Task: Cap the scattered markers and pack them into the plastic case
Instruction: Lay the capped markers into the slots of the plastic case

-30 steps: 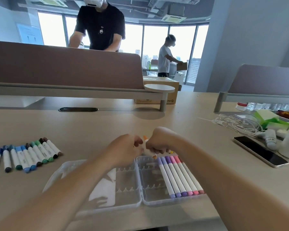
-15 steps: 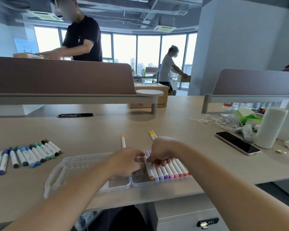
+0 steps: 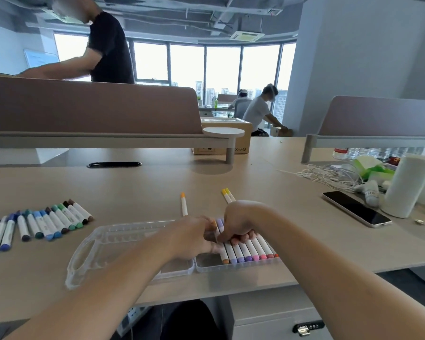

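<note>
An open clear plastic case (image 3: pixel 103 253) lies near the desk's front edge. Its right half (image 3: pixel 206 262) holds a row of several capped markers with purple, pink and red ends. At the left end of that row lies an orange marker (image 3: pixel 223 253). My left hand (image 3: pixel 194 238) pinches its upper part from the left. My right hand (image 3: pixel 241 224) curls over the row from above, fingertips on the same marker. Loose on the desk are one orange marker (image 3: pixel 184 204), two yellow markers (image 3: pixel 227 195) and a row of blue, green and brown markers (image 3: pixel 42 224) at the left.
A phone (image 3: pixel 356 208), a white paper roll (image 3: pixel 407 185) and tangled white cables (image 3: pixel 329 175) sit at the right. A cardboard box (image 3: pixel 226 136) and brown desk dividers (image 3: pixel 91 106) stand behind. Two people work beyond the dividers.
Both hands came down from above the case with the orange marker, which now lies in the right half beside the purple ones. The view tilted and widened.
</note>
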`<state>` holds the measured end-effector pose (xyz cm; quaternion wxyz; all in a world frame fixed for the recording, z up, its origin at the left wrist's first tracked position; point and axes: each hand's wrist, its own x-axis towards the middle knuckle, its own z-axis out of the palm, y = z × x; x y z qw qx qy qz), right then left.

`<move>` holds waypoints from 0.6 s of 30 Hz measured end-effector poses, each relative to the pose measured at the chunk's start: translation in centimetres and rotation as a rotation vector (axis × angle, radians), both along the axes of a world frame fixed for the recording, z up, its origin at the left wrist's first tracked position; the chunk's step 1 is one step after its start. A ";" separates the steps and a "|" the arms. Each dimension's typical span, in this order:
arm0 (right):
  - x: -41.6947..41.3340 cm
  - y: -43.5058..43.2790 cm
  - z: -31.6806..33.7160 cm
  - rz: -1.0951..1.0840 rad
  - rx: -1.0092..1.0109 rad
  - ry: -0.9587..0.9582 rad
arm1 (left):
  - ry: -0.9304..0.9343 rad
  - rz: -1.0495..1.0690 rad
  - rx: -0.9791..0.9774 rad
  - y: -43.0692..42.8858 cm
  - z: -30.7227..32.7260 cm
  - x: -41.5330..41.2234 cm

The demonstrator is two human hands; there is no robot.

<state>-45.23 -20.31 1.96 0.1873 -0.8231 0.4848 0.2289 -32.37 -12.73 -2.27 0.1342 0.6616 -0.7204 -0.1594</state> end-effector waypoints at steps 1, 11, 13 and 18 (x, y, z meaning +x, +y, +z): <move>0.0 -0.1 0.0 -0.003 0.007 0.004 | 0.012 -0.005 0.000 0.0 0.1 0.0; 0.5 -1.0 -0.2 -0.025 -0.070 -0.134 | 0.175 0.146 -0.106 0.0 1.1 3.0; 1.8 -1.2 -0.1 -0.030 -0.113 -0.147 | 0.196 0.171 -0.131 -0.1 1.1 3.8; 6.4 -2.8 -0.8 -0.080 -0.207 -0.167 | 0.202 0.212 -0.161 -0.8 1.6 6.1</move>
